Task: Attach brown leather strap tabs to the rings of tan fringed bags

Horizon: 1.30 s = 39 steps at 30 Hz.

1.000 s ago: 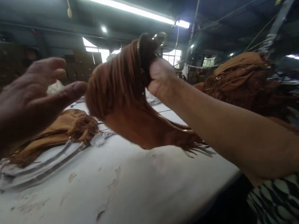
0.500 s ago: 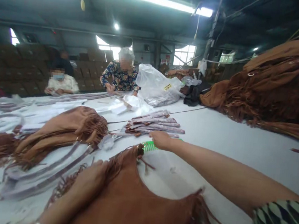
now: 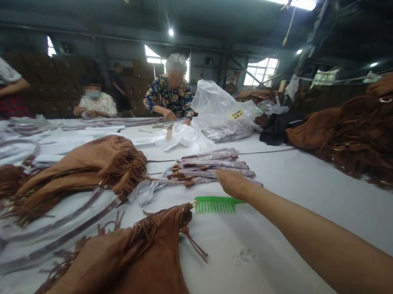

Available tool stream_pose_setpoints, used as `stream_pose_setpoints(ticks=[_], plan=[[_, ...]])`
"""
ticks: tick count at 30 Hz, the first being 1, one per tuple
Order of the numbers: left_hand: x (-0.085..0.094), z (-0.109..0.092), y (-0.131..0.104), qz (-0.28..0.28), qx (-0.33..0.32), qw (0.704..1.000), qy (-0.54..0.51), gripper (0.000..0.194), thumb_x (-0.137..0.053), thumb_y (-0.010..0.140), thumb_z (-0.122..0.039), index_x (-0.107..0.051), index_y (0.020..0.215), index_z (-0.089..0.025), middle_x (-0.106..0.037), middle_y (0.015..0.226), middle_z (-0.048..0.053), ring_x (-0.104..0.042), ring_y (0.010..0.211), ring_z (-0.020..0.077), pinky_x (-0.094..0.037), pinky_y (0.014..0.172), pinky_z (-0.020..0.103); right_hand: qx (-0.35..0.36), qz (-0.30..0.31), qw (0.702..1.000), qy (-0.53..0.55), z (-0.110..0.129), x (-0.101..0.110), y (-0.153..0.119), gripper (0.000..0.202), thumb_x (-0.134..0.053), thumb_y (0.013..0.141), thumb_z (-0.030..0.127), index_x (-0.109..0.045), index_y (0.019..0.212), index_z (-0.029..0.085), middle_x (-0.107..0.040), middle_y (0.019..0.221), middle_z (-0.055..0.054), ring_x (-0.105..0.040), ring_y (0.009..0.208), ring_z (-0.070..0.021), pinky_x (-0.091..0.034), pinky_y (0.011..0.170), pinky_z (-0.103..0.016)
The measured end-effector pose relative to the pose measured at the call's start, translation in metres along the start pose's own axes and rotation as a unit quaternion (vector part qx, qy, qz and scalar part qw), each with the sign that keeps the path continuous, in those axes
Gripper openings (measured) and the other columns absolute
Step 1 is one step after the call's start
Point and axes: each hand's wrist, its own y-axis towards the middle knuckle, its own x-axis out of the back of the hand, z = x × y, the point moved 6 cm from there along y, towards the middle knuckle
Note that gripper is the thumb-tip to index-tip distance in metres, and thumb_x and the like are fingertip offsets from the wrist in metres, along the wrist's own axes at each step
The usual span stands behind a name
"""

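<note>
A brown fringed bag (image 3: 156, 264) lies before me, cut off by the bottom edge of the view. My left hand (image 3: 108, 254) is closed on its fringed left edge. My right hand (image 3: 233, 183) reaches across the table to a bundle of plastic-wrapped straps (image 3: 212, 165). Its fingers curl down onto one of the straps and their tips are partly hidden. Just below that hand a green comb (image 3: 214, 205) lies flat, its left end close to the metal ring at the bag's top corner.
Another brown fringed bag (image 3: 85, 168) with wrapped handles (image 3: 68, 232) lies at the left. Brown bags are heaped in a pile (image 3: 364, 122) at the right. A clear plastic sack (image 3: 221, 110) stands at the back. Co-workers, one in a floral shirt (image 3: 171, 98), are across the table (image 3: 318, 192).
The view has turned right. My right hand has moved from above the comb to the strap bundle, leaving the comb in plain sight. My left hand stays on the bag's edge.
</note>
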Motion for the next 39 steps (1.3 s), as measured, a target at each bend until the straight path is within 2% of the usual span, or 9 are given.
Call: stream_pose_setpoints(ticks=[4,8,13,17,27,30,34,36,39], plan=[[0.014,0.019,-0.012,-0.020,-0.064,0.998,0.002,0.036,-0.035,0.089,-0.048,-0.062,0.096,-0.026,-0.064,0.091,0.005,-0.060,0.086,0.0220,-0.040,0.076,0.032,0.000,0.006,1.000,0.015,-0.005,0.040,-0.055,0.021,-0.037,0.093,0.021,-0.054,0.097,0.010,-0.064,0.092,-0.014,-0.061,0.082,-0.0208,-0.044,0.071,-0.027],[0.075,0.010,-0.029,-0.183,0.002,0.982,-0.039,0.040,-0.052,0.077,-0.049,-0.061,0.100,-0.017,-0.060,0.098,0.010,-0.056,0.092,0.0278,-0.041,0.081,0.038,-0.012,0.046,0.985,0.165,0.016,0.057,-0.115,0.025,-0.031,0.095,0.029,-0.048,0.086,0.013,-0.061,0.078,-0.006,-0.052,0.051,-0.0079,-0.041,0.051,-0.020],[0.125,-0.044,-0.050,-0.220,0.012,0.848,-0.482,0.046,-0.053,0.076,-0.051,-0.054,0.105,-0.015,-0.057,0.076,0.002,-0.050,0.053,0.0118,-0.039,0.050,0.024,-0.026,0.120,0.882,0.456,0.061,0.053,-0.170,0.025,-0.036,0.089,0.037,-0.045,0.092,0.014,-0.052,0.074,-0.001,-0.044,0.042,-0.0045,-0.033,0.036,-0.016],[0.123,-0.084,-0.055,-0.147,-0.027,0.739,-0.656,0.056,-0.066,0.064,-0.055,-0.053,0.099,-0.013,-0.055,0.065,-0.003,-0.039,0.038,0.0044,-0.025,0.037,0.017,-0.023,0.207,0.822,0.530,0.081,0.049,-0.209,0.038,-0.044,0.083,0.050,-0.043,0.092,0.014,-0.051,0.071,0.000,-0.045,0.041,-0.0038,-0.035,0.035,-0.014],[0.092,-0.105,-0.060,-0.084,0.003,0.720,-0.689,0.043,-0.059,0.074,-0.057,-0.048,0.072,-0.015,-0.046,0.046,-0.005,-0.031,0.030,0.0031,-0.016,0.031,0.015,0.028,0.290,0.789,0.541,0.082,0.064,-0.274,0.048,-0.051,0.080,0.059,-0.046,0.091,0.012,-0.050,0.065,0.001,-0.044,0.040,-0.0038,-0.033,0.038,-0.014],[0.089,-0.108,-0.064,-0.079,0.012,0.724,-0.685,0.036,-0.059,0.076,-0.047,-0.046,0.065,-0.015,-0.044,0.043,-0.005,-0.029,0.029,0.0023,-0.016,0.031,0.014,0.037,0.285,0.828,0.481,0.074,0.066,-0.270,0.041,-0.044,0.085,0.052,-0.049,0.092,0.012,-0.053,0.067,-0.002,-0.048,0.045,-0.0079,-0.040,0.044,-0.019],[0.076,-0.117,-0.061,-0.095,0.046,0.740,-0.664,0.027,-0.056,0.076,-0.038,-0.044,0.066,-0.016,-0.047,0.043,-0.005,-0.028,0.027,0.0028,-0.015,0.030,0.015,0.050,0.061,0.964,0.253,0.072,0.080,-0.244,0.042,-0.048,0.084,0.036,-0.050,0.121,0.015,-0.053,0.122,-0.016,-0.053,0.109,-0.0255,-0.043,0.093,-0.041],[0.066,-0.127,-0.054,-0.109,0.059,0.751,-0.649,0.025,-0.054,0.075,-0.038,-0.042,0.067,-0.018,-0.047,0.042,-0.004,-0.029,0.026,0.0046,-0.015,0.029,0.016,0.067,-0.041,0.986,0.144,0.092,0.081,-0.234,0.065,-0.057,0.079,0.033,-0.036,0.138,0.015,-0.036,0.141,-0.015,-0.033,0.130,-0.0300,-0.028,0.107,-0.047],[0.054,-0.146,-0.040,-0.117,0.060,0.771,-0.623,0.027,-0.049,0.075,-0.041,-0.036,0.064,-0.020,-0.045,0.040,-0.004,-0.029,0.025,0.0066,-0.018,0.028,0.018,0.078,-0.107,0.989,0.069,0.131,0.067,-0.213,0.056,-0.052,0.080,0.015,-0.042,0.135,0.015,-0.043,0.136,-0.014,-0.042,0.122,-0.0296,-0.034,0.102,-0.047]])
